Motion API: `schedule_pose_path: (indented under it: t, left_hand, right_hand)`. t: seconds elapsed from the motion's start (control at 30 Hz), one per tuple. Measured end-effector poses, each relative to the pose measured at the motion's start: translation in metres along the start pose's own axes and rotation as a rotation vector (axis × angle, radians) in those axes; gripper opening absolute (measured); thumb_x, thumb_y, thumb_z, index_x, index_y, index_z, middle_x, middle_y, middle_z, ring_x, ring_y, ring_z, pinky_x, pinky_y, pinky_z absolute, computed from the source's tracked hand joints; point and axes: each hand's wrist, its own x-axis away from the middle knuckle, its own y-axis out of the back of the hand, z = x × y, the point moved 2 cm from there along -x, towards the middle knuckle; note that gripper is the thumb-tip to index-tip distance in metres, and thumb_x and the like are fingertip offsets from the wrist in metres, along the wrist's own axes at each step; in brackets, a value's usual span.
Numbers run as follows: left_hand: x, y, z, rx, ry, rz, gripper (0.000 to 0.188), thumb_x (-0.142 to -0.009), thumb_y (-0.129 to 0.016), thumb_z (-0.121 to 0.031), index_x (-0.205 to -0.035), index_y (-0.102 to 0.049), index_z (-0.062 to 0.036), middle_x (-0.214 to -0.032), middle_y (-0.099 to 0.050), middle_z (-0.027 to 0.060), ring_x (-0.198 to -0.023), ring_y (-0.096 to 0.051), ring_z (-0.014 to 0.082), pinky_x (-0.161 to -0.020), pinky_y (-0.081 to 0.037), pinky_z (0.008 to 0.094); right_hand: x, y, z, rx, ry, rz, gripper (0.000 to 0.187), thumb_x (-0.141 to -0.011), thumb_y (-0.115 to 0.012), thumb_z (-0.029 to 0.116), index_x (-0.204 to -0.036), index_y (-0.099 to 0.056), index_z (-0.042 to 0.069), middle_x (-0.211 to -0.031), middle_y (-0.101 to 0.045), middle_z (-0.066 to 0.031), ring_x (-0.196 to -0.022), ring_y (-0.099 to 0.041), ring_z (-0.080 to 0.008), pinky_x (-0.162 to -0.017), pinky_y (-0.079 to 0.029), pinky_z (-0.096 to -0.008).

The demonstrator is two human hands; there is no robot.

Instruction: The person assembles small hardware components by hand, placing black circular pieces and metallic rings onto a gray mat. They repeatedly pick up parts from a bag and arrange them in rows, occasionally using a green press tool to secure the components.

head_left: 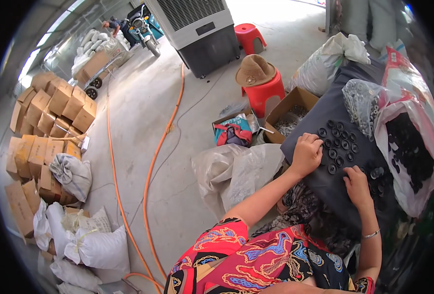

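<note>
Black rings point(345, 144) lay clustered on a dark cloth point(335, 104), between and just beyond the two hands. The left hand point(307, 155) had its fingers bent at the cluster's left edge; whether they pinched a ring could not be told. The right hand point(358, 187) had its fingers curled down near the cluster's lower edge, and its grip could not be made out either. Beyond the rings sat a clear bag of small parts point(360, 110), beside a larger plastic bag point(384, 164) of black pieces. To the left of the cloth stood an open carton point(275, 134); behind it, a brown hat point(255, 72) rested on a red stool point(264, 99). Farther off stood a tall air cooler point(208, 56).
</note>
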Motion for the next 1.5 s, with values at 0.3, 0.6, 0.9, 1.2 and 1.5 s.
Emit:
schedule_pose_path:
  t: [0.3, 0.6, 0.9, 1.2, 1.5]
  left_hand:
    - [-0.016, -0.001, -0.008, -0.050, -0.145, 0.037, 0.010, -0.071, -0.061, -0.004, -0.080, -0.066, -0.0017, -0.081, -0.064, 0.0127, -0.082, -0.059, 0.0313, -0.076, -0.045, 0.0407]
    - [0.000, -0.017, 0.009, -0.054, -0.062, 0.086, 0.016, -0.074, -0.063, -0.003, -0.089, -0.069, -0.0024, -0.095, -0.066, 0.0108, -0.091, -0.059, 0.0299, -0.082, -0.047, 0.0392]
    - [0.001, -0.017, 0.003, -0.054, -0.040, 0.099, 0.016, -0.075, -0.064, -0.002, -0.091, -0.069, -0.0021, -0.096, -0.067, 0.0102, -0.092, -0.060, 0.0274, -0.082, -0.048, 0.0366]
    - [0.000, -0.014, 0.007, -0.049, -0.051, 0.079, 0.017, -0.075, -0.064, -0.001, -0.092, -0.069, -0.0030, -0.094, -0.067, 0.0101, -0.090, -0.060, 0.0274, -0.079, -0.048, 0.0375]
    - [-0.006, -0.008, -0.006, 0.073, -0.041, 0.029, 0.014, -0.070, -0.063, -0.003, -0.084, -0.067, -0.0017, -0.089, -0.065, 0.0128, -0.088, -0.059, 0.0314, -0.080, -0.045, 0.0394]
  right_hand:
    - [0.008, 0.003, -0.015, 0.093, 0.049, -0.197, 0.015, -0.083, -0.056, 0.001, -0.097, -0.061, 0.002, -0.092, -0.057, -0.0184, -0.082, -0.058, -0.0401, -0.070, -0.047, -0.0449]
    - [0.015, 0.036, -0.051, 0.108, -0.075, -0.067, 0.016, -0.080, -0.065, 0.013, -0.093, -0.065, 0.004, -0.089, -0.060, -0.0145, -0.081, -0.062, -0.0348, -0.073, -0.051, -0.0416]
    - [-0.004, 0.000, -0.047, 0.382, -0.015, 0.007, 0.017, -0.077, -0.069, 0.017, -0.088, -0.061, 0.006, -0.088, -0.062, -0.0100, -0.091, -0.061, -0.0299, -0.082, -0.050, -0.0396]
    - [-0.013, 0.036, -0.067, 0.316, -0.158, -0.060, 0.025, -0.079, -0.066, 0.016, -0.101, -0.063, 0.005, -0.093, -0.062, -0.0129, -0.094, -0.060, -0.0316, -0.082, -0.049, -0.0413]
    - [0.012, 0.023, -0.065, 0.356, -0.194, -0.014, 0.024, -0.072, -0.066, 0.001, -0.096, -0.061, 0.002, -0.095, -0.054, -0.0187, -0.093, -0.055, -0.0387, -0.078, -0.046, -0.0463]
